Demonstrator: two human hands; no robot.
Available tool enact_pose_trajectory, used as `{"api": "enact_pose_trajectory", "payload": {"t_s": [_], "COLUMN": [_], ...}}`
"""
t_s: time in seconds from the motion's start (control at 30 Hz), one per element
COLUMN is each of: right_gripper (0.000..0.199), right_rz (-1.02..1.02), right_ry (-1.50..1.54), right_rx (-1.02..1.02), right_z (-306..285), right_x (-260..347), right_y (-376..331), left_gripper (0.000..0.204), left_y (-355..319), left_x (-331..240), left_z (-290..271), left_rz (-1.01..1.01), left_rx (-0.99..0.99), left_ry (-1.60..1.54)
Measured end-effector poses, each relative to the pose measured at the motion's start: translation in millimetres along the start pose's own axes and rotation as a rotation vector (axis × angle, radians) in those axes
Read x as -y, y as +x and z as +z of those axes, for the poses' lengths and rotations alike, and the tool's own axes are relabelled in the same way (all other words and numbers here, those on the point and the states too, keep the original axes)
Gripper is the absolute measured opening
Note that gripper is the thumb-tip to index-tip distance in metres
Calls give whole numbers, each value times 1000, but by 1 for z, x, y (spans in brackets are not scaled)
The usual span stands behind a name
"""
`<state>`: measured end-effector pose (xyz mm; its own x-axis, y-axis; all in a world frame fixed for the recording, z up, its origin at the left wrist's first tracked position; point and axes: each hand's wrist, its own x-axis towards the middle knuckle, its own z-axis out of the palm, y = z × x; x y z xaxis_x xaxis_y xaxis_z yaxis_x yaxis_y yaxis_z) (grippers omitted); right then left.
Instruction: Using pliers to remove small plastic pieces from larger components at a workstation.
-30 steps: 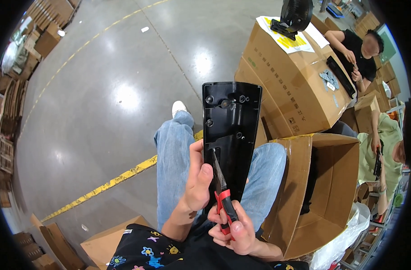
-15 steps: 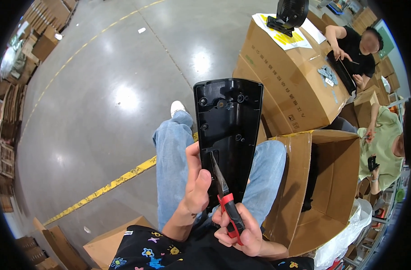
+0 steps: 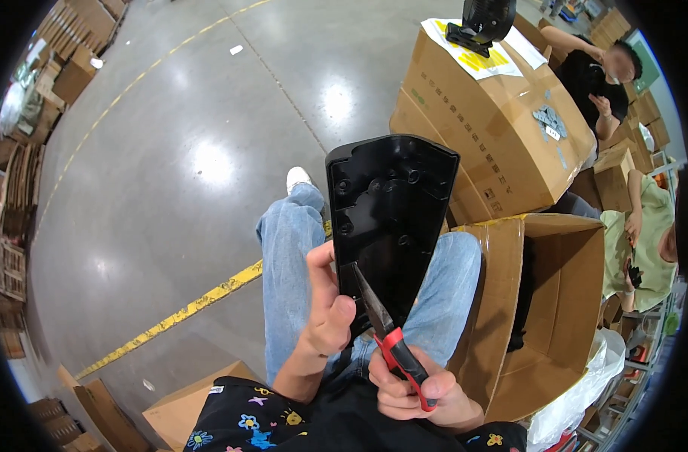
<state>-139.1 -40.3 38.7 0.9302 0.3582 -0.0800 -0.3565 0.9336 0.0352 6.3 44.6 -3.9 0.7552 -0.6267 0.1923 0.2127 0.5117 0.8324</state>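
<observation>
A long black plastic cover (image 3: 393, 218), hollow side up with round screw posts inside, is held over my lap, its wide end away from me. My left hand (image 3: 330, 305) grips its left edge, thumb on the near side. In my right hand (image 3: 415, 388) is a pair of needle-nose pliers (image 3: 395, 348) with red and black handles, fingers wrapped round them. The pliers' narrow jaws point up and left, and their tip meets the inner left part of the cover near my left fingers. Whether the jaws pinch anything is too small to tell.
At my right stands an open cardboard box (image 3: 502, 301) with dark things inside. Beyond it, a large carton (image 3: 502, 128) bears a black fan (image 3: 487, 22) and small grey parts (image 3: 549, 120). Two co-workers (image 3: 604, 83) sit at the right. A yellow line (image 3: 186, 310) crosses the floor.
The cover's far end has tilted and swung rightward. My right hand and the pliers have shifted slightly right. The co-worker in black no longer has the dark part on the carton.
</observation>
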Motion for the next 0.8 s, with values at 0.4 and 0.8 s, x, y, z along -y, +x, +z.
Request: {"api": "enact_pose_trajectory", "payload": {"t_s": [0.4, 0.8], "right_gripper": [72, 73], "right_rz": [-156, -151], "right_ry": [254, 487], "right_rx": [-56, 149], "right_z": [24, 19], "right_x": [-4, -6], "right_y": [15, 19], "left_gripper": [87, 88], "left_y": [-6, -18], "left_x": [12, 19], "left_z": [-2, -6], "left_rz": [-28, 29], "left_rx": [-227, -255], "left_ry": [6, 147]}}
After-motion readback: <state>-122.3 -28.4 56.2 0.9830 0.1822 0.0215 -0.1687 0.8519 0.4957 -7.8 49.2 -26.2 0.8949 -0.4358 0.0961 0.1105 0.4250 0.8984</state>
